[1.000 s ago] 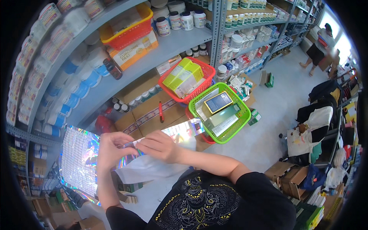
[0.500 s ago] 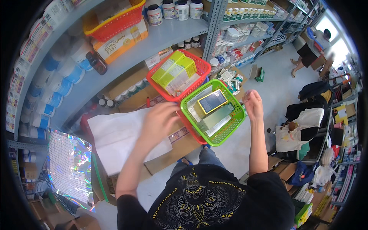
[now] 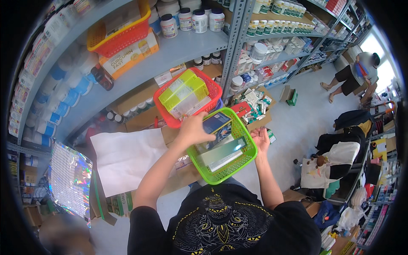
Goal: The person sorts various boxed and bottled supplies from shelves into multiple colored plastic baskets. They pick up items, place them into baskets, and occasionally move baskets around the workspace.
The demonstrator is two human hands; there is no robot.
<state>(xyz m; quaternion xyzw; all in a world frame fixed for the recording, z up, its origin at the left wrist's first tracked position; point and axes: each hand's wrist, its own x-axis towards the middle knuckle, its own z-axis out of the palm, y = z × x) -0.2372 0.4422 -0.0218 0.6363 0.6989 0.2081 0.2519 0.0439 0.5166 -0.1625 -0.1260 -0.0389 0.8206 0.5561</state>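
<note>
A green plastic basket [image 3: 247,159] sits in front of me. Inside it are a dark blue box [image 3: 217,122] with a yellow edge, a long pale green box [image 3: 225,151] lying aslant and a white carton partly beneath that one. My left hand [image 3: 193,131] reaches over the basket's left rim and grips the left end of the blue box, thumb on the near side. Just outside the right rim is my right hand [image 3: 261,142], open with loosely bent fingers and nothing seen in it. Behind, a red basket [image 3: 216,91] holds yellow-green cartons [image 3: 185,89].
White paper [image 3: 127,159] covers the surface at left. Shelves [image 3: 182,44] with bottles and an orange-and-white carton [image 3: 129,55] rise beyond. Small boxes [image 3: 257,104] lie heaped past the green basket. Farther right are a person [image 3: 357,74] and a chair with bags [image 3: 327,165].
My left hand has come right, from beside the green basket onto the blue box, which now lies tilted towards the basket's far left. My right hand has drawn nearer to the right rim.
</note>
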